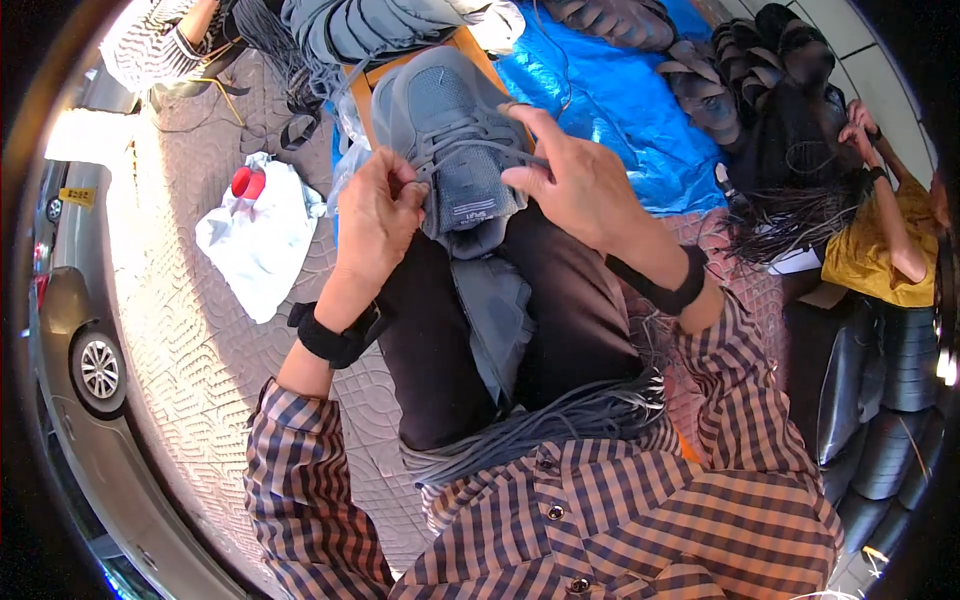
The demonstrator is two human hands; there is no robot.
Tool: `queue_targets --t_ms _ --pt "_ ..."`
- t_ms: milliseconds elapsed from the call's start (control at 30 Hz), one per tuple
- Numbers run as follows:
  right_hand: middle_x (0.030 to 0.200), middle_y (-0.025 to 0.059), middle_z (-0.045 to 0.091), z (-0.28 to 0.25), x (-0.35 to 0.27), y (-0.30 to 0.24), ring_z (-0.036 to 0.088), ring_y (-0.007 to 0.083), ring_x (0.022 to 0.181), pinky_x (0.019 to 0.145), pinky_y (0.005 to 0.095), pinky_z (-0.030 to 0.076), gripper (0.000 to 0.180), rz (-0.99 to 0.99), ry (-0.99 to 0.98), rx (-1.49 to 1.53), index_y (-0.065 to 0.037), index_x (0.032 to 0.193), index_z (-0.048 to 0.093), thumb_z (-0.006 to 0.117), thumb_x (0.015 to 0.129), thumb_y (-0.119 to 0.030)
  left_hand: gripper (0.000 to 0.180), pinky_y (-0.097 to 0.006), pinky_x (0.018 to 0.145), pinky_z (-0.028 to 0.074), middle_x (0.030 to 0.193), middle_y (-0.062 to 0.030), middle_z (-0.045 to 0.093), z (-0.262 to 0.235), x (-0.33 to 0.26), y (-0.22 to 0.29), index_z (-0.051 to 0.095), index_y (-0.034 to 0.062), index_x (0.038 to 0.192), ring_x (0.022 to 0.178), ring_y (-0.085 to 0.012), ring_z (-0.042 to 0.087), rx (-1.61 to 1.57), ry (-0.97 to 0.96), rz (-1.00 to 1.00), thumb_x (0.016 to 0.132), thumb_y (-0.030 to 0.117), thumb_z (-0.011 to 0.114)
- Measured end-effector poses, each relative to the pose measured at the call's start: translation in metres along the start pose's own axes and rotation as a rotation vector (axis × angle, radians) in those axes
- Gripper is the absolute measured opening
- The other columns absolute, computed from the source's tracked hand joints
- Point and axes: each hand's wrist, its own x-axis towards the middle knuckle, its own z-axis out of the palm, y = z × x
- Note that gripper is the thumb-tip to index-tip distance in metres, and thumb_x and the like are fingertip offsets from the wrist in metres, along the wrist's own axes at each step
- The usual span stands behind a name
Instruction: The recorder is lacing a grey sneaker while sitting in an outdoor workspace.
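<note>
Grey mesh fills the middle of the head view: a low lace-up sneaker of grey knit and smooth panels [440, 95] sits above the person's knees, toe pointing away, against a narrow orange-brown wooden stand [486, 60]. The left hand [380, 212] is at the shoe's left eyelet edge, thumb and forefinger together, clamped on a flat grey shoelace [468, 133]. The right hand [585, 185] is at the opposite side, thumb and forefinger apart, the forefinger reaching along the upper and the thumb near the tongue; its other fingers are hidden, so I cannot tell how they stand. A bundle of long grey-blue cords [560, 420] lies across the lap. Crumpled white sheeting [265, 245] lies to the left, blue plastic tarpaulin [650, 150] to the right.
</note>
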Motion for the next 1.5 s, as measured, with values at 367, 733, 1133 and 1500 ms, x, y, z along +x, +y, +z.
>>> queue_targets --t_ms 367,733,1133,1500 --pt "0.065 -0.0049 0.042 -0.033 0.005 0.036 0.033 0.0037 0.05 0.046 0.0214 0.029 0.03 0.583 -0.251 1.148 -0.004 0.121 0.05 0.051 0.095 -0.02 0.008 -0.021 0.049 0.037 0.067 0.0028 0.053 -0.038 -0.001 -0.006 0.058 0.0069 0.084 0.054 -0.0066 0.048 -0.171 -0.097 -0.153 0.089 0.014 0.059" --pt "0.103 0.0139 0.066 -0.158 -0.106 0.246 0.061 0.0141 0.066 0.062 0.0254 0.053 0.018 0.659 0.752 1.84 0.002 0.103 0.061 0.059 0.085 0.003 0.007 -0.018 0.043 0.028 0.068 0.0053 0.045 -0.208 -0.158 -0.166 0.056 0.0082 0.098 0.048 -0.003 0.032 -1.546 0.319 -0.004 0.095 0.012 0.051" --pt "0.08 -0.0022 0.056 -0.149 -0.071 0.252 0.049 0.0073 0.063 0.054 0.0208 0.04 0.024 0.507 0.271 1.099 -0.003 0.106 0.063 0.053 0.092 -0.02 0.023 -0.017 0.061 0.046 0.09 0.004 0.06 -0.279 -0.177 -0.204 0.059 0.0106 0.112 0.071 -0.0056 0.054 -1.041 0.673 -0.038 0.092 0.022 0.06" --pt "0.062 0.0065 0.059 -0.03 0.031 0.033 0.053 0.011 0.057 0.055 0.0262 0.044 0.023 0.104 -0.254 0.361 -0.001 0.086 0.069 0.06 0.086 -0.022 0.031 -0.018 0.05 0.035 0.07 0.0011 0.055 -0.021 -0.06 0.052 0.055 0.0051 0.123 0.056 -0.0048 0.045 -0.385 -0.215 -0.236 0.095 0.017 0.048"
